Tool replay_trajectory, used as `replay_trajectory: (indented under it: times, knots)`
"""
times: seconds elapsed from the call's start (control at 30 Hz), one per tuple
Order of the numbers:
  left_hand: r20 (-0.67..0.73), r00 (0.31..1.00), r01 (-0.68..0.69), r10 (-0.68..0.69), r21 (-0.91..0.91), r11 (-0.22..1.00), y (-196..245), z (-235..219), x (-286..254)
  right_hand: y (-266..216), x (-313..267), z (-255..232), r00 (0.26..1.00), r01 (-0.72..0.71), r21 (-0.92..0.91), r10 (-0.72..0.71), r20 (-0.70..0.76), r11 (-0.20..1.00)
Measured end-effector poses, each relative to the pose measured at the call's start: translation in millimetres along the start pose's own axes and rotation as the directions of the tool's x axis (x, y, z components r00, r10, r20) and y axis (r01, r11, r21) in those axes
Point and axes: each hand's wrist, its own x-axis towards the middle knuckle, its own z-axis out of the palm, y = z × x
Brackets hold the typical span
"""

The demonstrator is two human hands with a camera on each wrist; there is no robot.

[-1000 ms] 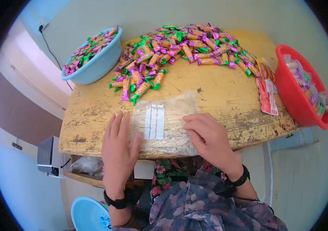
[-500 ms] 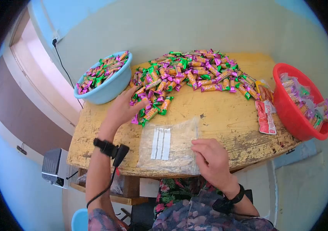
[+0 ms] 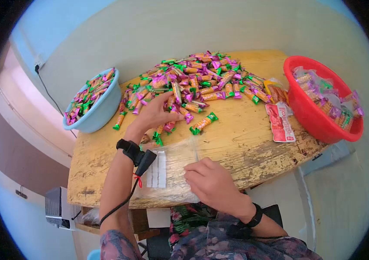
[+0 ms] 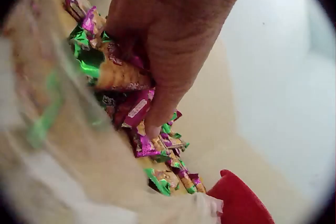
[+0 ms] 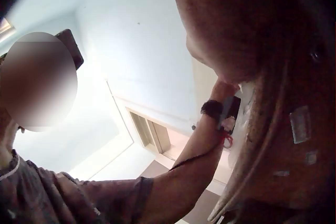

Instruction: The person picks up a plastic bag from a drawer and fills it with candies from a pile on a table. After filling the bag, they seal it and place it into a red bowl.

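Wrapped snacks (image 3: 210,89) in purple, orange and green lie heaped across the table. At the heap's near left part, my left hand (image 3: 153,113) has its fingers and thumb curled round some snacks; the left wrist view shows the hand (image 4: 170,40) over a packet (image 4: 122,75), its fingertips partly hidden. A clear flat bag (image 3: 175,171) with white strips lies at the near edge, partly behind the left wrist strap. My right hand (image 3: 212,184) pinches the bag's right side with curled fingers. One snack (image 3: 204,123) lies apart, just beyond the bag.
A blue basin (image 3: 102,110) full of snacks stands at the left. At the right, a red basin (image 3: 299,104) holds bagged snacks, with a red-and-white packet (image 3: 280,123) beside it. The table (image 3: 93,173) has a worn near edge.
My left hand has gone from the bag's left side to the heap and closed on snacks there. One snack now lies apart from the heap. My right hand stays at the bag's right side.
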Motion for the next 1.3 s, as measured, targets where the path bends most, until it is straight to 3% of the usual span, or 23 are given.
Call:
replay_trajectory:
  times: [0.1, 0.13, 0.23, 0.27, 0.37, 0.5, 0.6, 0.7, 0.77, 0.8, 0.87, 0.93, 1.07, 1.17, 1.3]
  knots:
    - [0.075, 0.994, -0.065, 0.079, -0.170, 0.983, 5.8, 19.8, 17.7, 4.7, -2.2, 3.6, 1.000, 0.006, 0.035, -0.006, -0.015, 0.999]
    - [0.162, 0.980, -0.097, 0.115, -0.117, 0.988, 32.4, 14.7, 12.7, 5.2, -2.0, 5.2, 1.000, 0.007, 0.041, -0.006, -0.019, 0.999]
    - [0.102, 0.976, -0.177, 0.191, -0.138, 0.975, 51.7, 29.9, 5.1, 5.2, -1.8, 4.7, 1.000, 0.012, 0.035, -0.012, -0.019, 0.999]
    - [0.204, 0.957, -0.166, 0.204, -0.188, 0.968, 58.5, 29.1, 2.2, 5.1, -1.9, 4.5, 1.000, 0.014, 0.031, -0.014, -0.017, 0.999]
    - [0.280, 0.915, -0.248, 0.291, -0.180, 0.952, 71.3, 32.7, -11.1, 7.2, -2.9, 6.6, 1.000, 0.012, 0.010, -0.012, 0.013, 1.000]
    - [0.129, 0.814, -0.573, 0.567, 0.012, 0.820, 77.0, 28.3, -36.9, 8.7, -3.3, 7.1, 1.000, 0.014, 0.029, -0.014, -0.012, 0.999]
    - [-0.072, 0.812, -0.558, 0.579, 0.191, 0.807, 91.5, 11.5, -75.4, 10.1, -4.4, 6.1, 1.000, 0.000, 0.078, 0.001, -0.020, 0.997]
    - [-0.091, 0.949, -0.273, 0.302, 0.245, 0.930, 108.0, 1.4, -132.1, 13.1, -5.2, 6.2, 1.000, -0.015, 0.128, 0.016, -0.003, 0.992]
    - [-0.067, 0.987, -0.135, 0.148, 0.176, 0.975, 117.4, 8.2, -169.7, 9.7, -4.0, -1.2, 0.997, -0.060, 0.134, 0.054, 0.048, 0.989]
    - [-0.051, 0.996, -0.062, 0.070, 0.141, 0.988, 120.3, 15.2, -183.9, 9.5, -3.8, 0.5, 0.999, -0.050, 0.150, 0.051, -0.003, 0.987]
    - [-0.092, 0.995, -0.037, 0.044, 0.073, 0.997, 119.0, 35.8, -203.4, 9.2, -4.2, 4.6, 0.994, -0.026, 0.179, 0.044, -0.099, 0.984]
    - [-0.138, 0.990, 0.009, -0.013, -0.024, 1.000, 116.8, 54.2, -210.5, 8.6, -5.0, 3.8, 0.985, -0.156, 0.334, 0.174, -0.024, 0.930]
    - [-0.346, 0.935, -0.033, 0.072, 0.116, 0.993, 108.5, 85.4, -206.5, 11.3, -8.2, 1.0, 0.960, -0.261, 0.536, 0.272, 0.060, 0.803]
    - [-0.355, 0.929, -0.044, 0.102, 0.167, 0.985, 109.2, 86.0, -208.5, 6.6, -7.7, -20.2, 0.976, -0.186, 0.370, 0.216, -0.041, 0.910]
    - [-0.415, 0.907, -0.065, 0.075, 0.037, 0.997, 95.9, 91.9, -214.6, 27.7, 14.5, -54.2, 0.980, -0.131, 0.066, 0.139, -0.141, 0.989]
